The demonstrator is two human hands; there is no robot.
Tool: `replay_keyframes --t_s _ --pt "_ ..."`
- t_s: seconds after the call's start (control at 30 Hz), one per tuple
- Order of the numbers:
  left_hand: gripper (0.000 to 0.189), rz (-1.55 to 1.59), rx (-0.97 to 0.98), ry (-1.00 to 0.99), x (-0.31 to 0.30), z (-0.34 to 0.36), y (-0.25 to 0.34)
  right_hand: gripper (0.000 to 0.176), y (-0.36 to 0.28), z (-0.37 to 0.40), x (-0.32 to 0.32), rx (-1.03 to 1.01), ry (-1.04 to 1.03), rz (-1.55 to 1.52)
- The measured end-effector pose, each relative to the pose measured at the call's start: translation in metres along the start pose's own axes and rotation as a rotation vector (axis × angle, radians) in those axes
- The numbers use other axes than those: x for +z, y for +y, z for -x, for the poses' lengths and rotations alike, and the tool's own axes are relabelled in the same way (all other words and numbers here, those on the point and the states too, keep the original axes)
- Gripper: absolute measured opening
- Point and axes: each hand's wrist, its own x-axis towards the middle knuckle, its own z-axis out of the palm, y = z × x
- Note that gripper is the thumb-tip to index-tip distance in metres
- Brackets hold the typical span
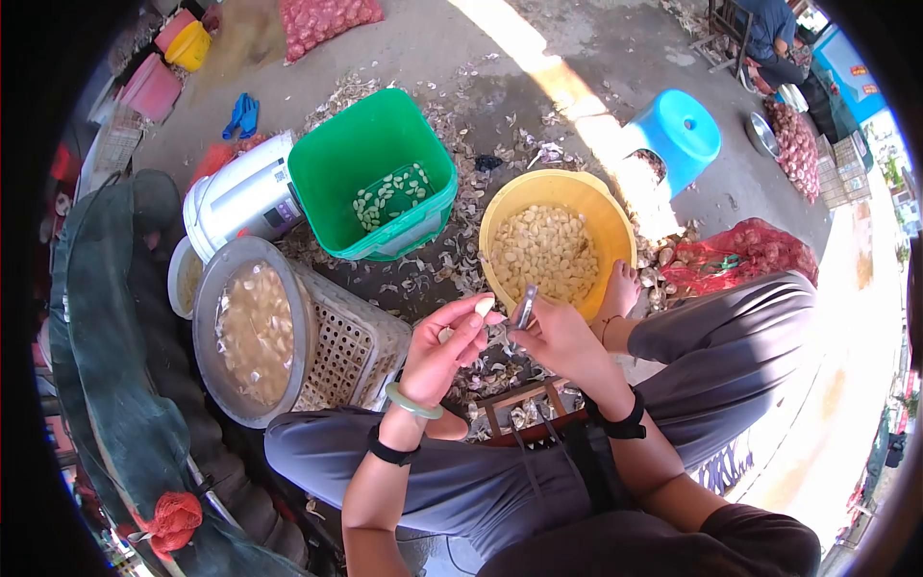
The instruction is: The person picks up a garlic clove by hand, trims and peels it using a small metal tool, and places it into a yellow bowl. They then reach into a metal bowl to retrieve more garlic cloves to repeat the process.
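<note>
My left hand (444, 348), a pale green bangle on its wrist, pinches a whitish garlic clove (485, 307) between thumb and fingertips. Close beside it, my right hand (562, 337) grips a small shiny metal tool (526, 305); its exact kind is hard to make out. Just beyond both hands stands a yellow basin (615, 216) holding many garlic cloves (543, 252). Farther left is a square green bucket (317, 144) with several pale cloves (392, 195) on its bottom. Dry garlic skins (461, 231) litter the floor around these containers.
At left, a grey tub (298, 317) of cloves in cloudy water rests by a plastic crate (351, 346). A white bucket (245, 192) lies beyond it. To the right are a blue stool (678, 139) and a red mesh sack (740, 260). Another person (769, 38) sits far right.
</note>
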Motion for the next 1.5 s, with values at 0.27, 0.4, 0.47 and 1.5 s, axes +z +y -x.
replay_keyframes --t_s 0.27,0.4,0.47,1.5 --pt "0.045 0.543 -0.142 -0.404 0.035 -0.065 0.008 0.026 0.019 0.025 0.03 -0.067 -0.662 0.391" --pt "0.045 0.237 -0.04 -0.31 0.05 -0.043 0.007 0.027 0.009 0.017 0.019 -0.061 -0.535 0.356" --pt "0.045 0.184 -0.008 -0.302 0.053 -0.028 0.016 0.028 0.007 0.013 0.025 -0.077 -0.493 0.34" --pt "0.021 -0.752 0.81 0.331 0.01 0.026 0.005 0.026 -0.052 0.015 0.03 -0.241 0.24 -0.766"
